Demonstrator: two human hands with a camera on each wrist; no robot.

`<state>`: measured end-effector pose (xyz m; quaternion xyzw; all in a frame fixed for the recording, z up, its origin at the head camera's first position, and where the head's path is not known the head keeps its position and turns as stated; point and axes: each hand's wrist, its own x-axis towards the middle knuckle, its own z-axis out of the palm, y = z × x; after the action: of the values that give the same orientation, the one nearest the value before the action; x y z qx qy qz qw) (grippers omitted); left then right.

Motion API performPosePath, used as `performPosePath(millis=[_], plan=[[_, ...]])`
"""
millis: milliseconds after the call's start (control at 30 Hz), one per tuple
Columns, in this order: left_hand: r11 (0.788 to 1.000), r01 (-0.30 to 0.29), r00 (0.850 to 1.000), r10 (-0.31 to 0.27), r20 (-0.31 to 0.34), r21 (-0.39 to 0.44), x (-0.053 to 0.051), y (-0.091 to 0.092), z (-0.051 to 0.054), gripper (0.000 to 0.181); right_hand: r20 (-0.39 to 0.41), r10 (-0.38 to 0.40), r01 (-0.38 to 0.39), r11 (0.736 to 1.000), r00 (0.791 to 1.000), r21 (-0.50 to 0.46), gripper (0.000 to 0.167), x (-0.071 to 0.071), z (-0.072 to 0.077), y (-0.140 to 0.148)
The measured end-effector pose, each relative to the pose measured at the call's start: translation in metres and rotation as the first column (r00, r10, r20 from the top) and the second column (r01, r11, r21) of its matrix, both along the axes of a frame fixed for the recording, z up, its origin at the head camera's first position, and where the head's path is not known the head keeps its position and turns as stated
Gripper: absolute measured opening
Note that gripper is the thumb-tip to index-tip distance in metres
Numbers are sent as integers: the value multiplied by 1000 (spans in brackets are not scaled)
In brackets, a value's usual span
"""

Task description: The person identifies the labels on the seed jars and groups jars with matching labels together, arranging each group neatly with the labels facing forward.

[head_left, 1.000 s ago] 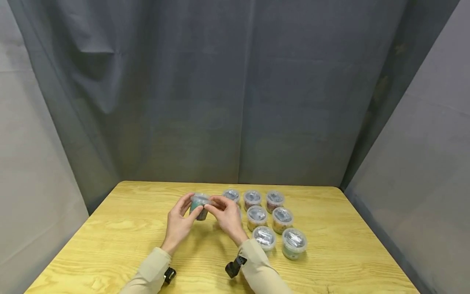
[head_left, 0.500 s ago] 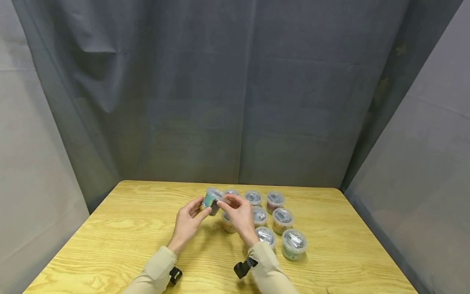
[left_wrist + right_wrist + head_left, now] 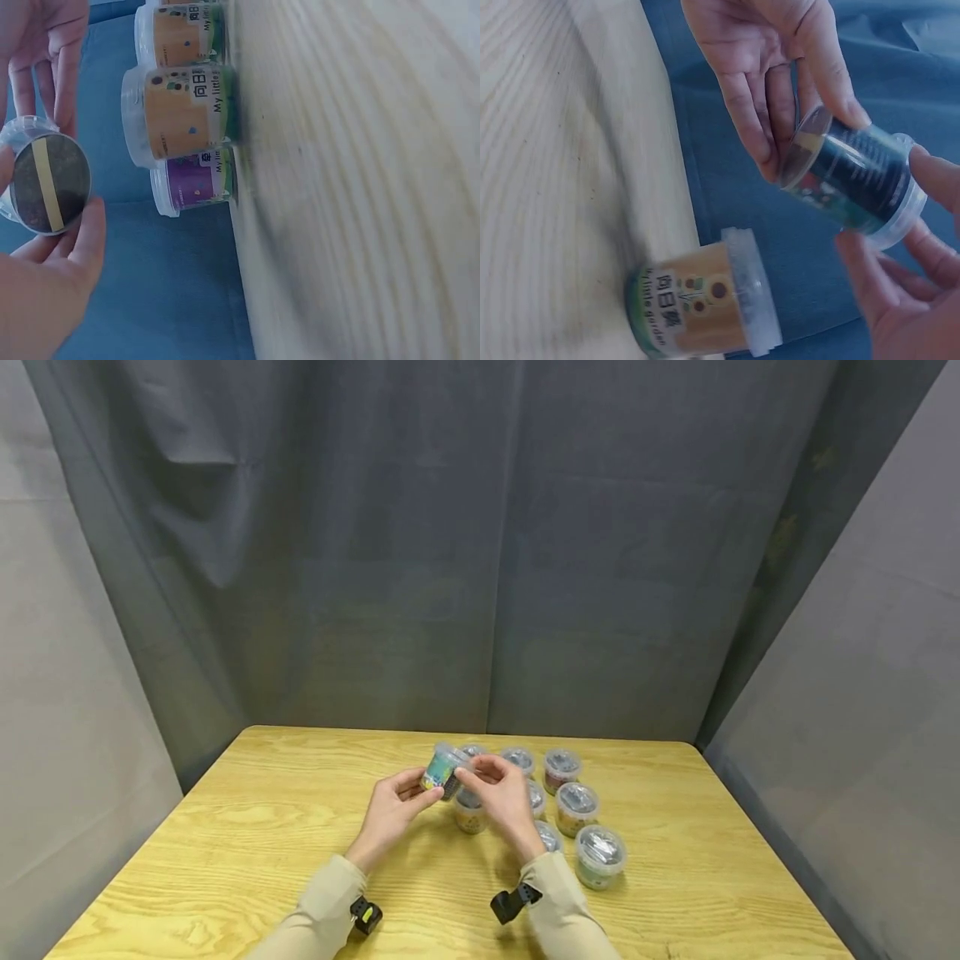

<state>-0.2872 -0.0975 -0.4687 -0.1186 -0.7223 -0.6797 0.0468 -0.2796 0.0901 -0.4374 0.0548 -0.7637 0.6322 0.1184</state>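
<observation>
Both hands hold one small clear plastic tub (image 3: 439, 768) with a turquoise label and a clear lid, raised and tilted above the table. My left hand (image 3: 393, 810) grips it near its base, thumb in front. Fingers of my right hand (image 3: 506, 797) pinch it by the lid end. Its dark round base (image 3: 64, 172), crossed by a tan strip, faces the left wrist camera. From the right wrist, a dark printed panel (image 3: 866, 169) shows on its side. Just below stands an orange-labelled tub (image 3: 470, 814), upright and apart from the hands.
Several similar lidded tubs stand in rows on the wooden table (image 3: 247, 843), among them a green-labelled tub (image 3: 600, 857) at the front right and a purple-labelled tub (image 3: 191, 180). Grey curtains (image 3: 375, 568) enclose the back and sides. The right forearm partly covers one tub.
Both hands have moved right with the tub, which has gone from nearly upright to tilted, its label turning into view. An orange-labelled tub previously hidden behind the right hand now shows.
</observation>
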Motion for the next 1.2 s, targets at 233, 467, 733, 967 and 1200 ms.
performPosePath(millis=[233, 467, 733, 967, 1200], plan=[[999, -15, 999, 13, -50, -42, 3, 6, -1, 56, 2, -24, 23, 999, 1000, 44, 34, -2, 2, 8], [995, 96, 995, -95, 19, -33, -3, 3, -3, 57, 24, -18, 17, 1000, 1000, 9, 31, -2, 1, 14], [997, 66, 998, -67, -16, -48, 1, 6, -2, 57, 52, 29, -31, 999, 998, 37, 32, 4, 3, 17], [996, 72, 997, -73, -16, -50, 1, 10, -2, 57, 51, -3, 1, 999, 999, 40, 32, 5, 7, 20], [996, 85, 996, -86, -35, -21, 0, 12, 0, 52, 40, 26, -26, 999, 999, -21, 28, 9, 13, 21]])
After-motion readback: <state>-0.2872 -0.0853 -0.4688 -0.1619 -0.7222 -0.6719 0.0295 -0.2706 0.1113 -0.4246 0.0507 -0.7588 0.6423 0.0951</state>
